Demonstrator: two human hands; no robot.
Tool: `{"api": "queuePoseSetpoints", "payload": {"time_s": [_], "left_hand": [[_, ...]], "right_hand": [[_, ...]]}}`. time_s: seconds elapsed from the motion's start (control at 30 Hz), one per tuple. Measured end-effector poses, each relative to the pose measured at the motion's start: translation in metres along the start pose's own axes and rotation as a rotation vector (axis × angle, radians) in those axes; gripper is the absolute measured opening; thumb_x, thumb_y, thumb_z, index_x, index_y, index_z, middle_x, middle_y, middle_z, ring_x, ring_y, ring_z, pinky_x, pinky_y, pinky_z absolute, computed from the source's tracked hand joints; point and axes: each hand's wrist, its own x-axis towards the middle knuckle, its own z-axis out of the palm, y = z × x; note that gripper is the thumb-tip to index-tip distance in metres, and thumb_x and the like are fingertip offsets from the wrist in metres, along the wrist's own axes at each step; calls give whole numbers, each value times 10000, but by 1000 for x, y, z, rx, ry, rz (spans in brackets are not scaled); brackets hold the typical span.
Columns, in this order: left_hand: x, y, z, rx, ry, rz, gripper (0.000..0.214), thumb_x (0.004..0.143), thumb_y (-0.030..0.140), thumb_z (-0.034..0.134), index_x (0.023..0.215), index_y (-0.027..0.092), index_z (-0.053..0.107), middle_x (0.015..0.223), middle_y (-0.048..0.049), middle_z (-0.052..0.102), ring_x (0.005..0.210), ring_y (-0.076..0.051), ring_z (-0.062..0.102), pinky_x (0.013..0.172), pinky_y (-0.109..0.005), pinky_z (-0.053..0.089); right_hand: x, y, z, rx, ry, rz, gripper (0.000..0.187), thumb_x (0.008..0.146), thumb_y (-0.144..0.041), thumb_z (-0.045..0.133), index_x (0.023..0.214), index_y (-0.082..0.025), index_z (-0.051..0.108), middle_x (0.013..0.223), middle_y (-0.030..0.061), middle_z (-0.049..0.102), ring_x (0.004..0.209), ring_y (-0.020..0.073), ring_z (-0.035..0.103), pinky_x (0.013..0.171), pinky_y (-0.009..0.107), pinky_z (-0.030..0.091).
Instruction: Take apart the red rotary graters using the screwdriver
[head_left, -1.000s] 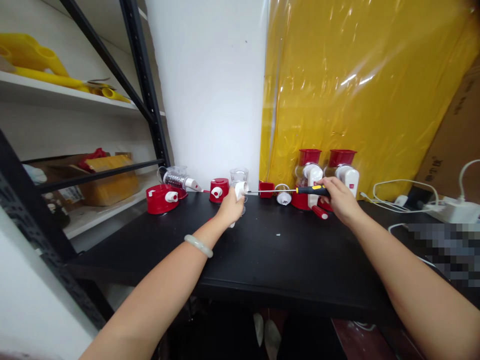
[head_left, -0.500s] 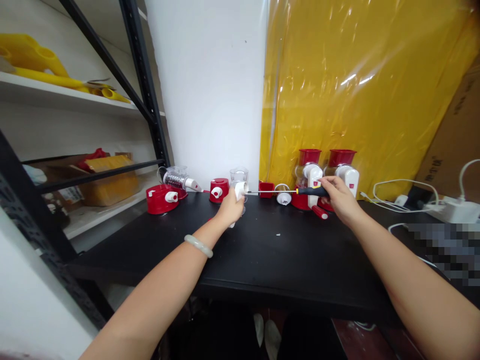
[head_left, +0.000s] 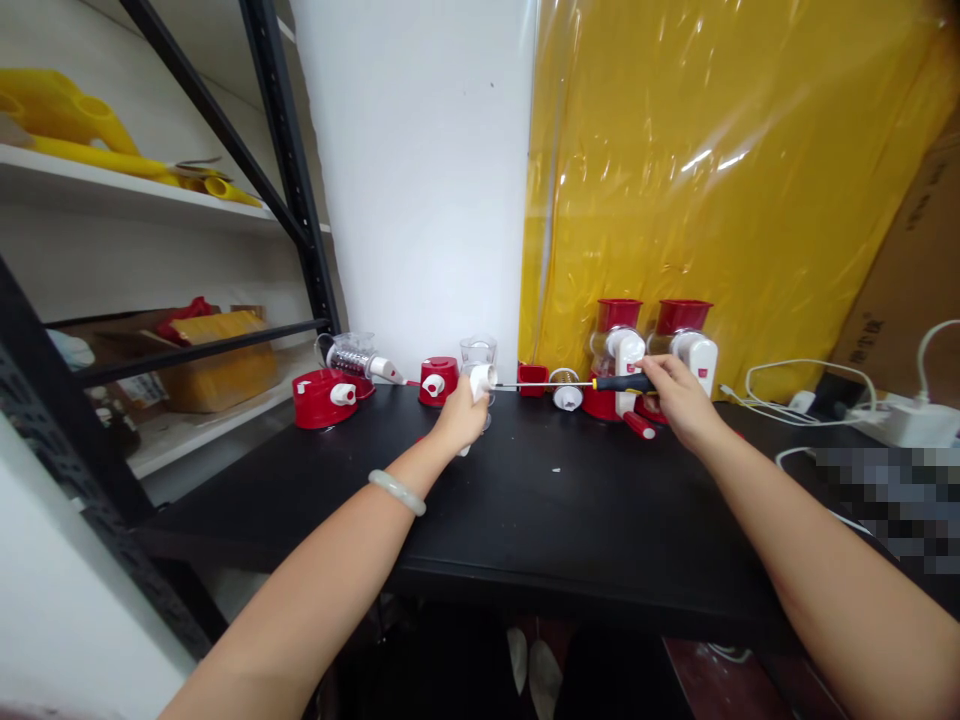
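Observation:
My left hand (head_left: 461,415) is closed around a white plastic grater part (head_left: 484,378), and its palm hides much of it. A clear plastic hopper (head_left: 478,350) shows just above and behind that hand. In my right hand (head_left: 679,395) the fingertips pinch the end of a screwdriver (head_left: 624,383) with a black and yellow handle. Its long metal shaft lies level and points left, with the tip at the open end of the white part. Whether the tip touches a screw is too small to see.
Two assembled red and white rotary graters (head_left: 619,345) stand at the back right. A drum blade (head_left: 567,390) and a red pusher (head_left: 533,379) lie beside them. Red bases (head_left: 324,400) sit at the left of the black table (head_left: 555,520). White cables (head_left: 817,400) lie right.
My right hand has shifted very slightly while pinching the screwdriver handle. My left hand and the white part look the same.

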Motion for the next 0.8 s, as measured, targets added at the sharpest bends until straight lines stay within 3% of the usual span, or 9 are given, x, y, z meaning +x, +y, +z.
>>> {"api": "queuePoseSetpoints", "payload": {"time_s": [0.2,0.3,0.37,0.43,0.53,0.67,0.8], "left_hand": [[0,0,1,-7,-17,-10,230,903,314,480,1092,192,430,842,-48,636,538,-145,593,555,-269,495],[1,-1,1,-8,-9,6,220,903,297,474,1092,192,432,861,-54,635,548,-147,599,566,-278,498],[1,-2,1,-3,-2,12,223,900,292,476,1096,192,434,880,-60,640,569,-152,605,590,-287,507],[1,-2,1,7,-2,12,227,902,299,475,1099,192,436,883,-64,644,592,-159,612,611,-295,513],[1,-1,1,15,0,7,227,905,307,477,1097,191,443,896,-69,646,638,-168,625,635,-298,520],[0,1,1,0,-20,-9,223,909,304,469,1100,192,437,879,-59,639,595,-156,608,590,-282,513],[0,1,0,17,5,13,226,901,287,482,1103,195,440,878,-57,640,619,-159,614,610,-283,515]], "right_hand": [[-3,-10,2,272,-61,32,408,596,-320,787,937,-291,565,846,-38,554,707,123,567,535,229,458],[-2,-8,0,120,-32,7,304,713,-493,687,878,-269,564,739,-25,531,610,138,530,462,249,414],[0,-6,-1,-45,-3,7,342,795,-596,566,844,-258,570,624,-27,480,497,132,457,408,258,355],[0,-4,-1,-113,16,18,348,797,-602,569,847,-258,573,593,-35,461,448,117,410,393,258,330],[-1,-5,0,62,17,20,324,699,-476,717,903,-280,560,734,-33,531,530,106,478,444,243,398],[-4,-12,2,299,-92,40,474,566,-279,795,970,-317,550,888,-36,562,744,131,579,580,251,501],[-3,-9,-1,194,-84,1,305,717,-498,687,898,-287,563,779,-23,548,611,136,549,482,263,471]]}}
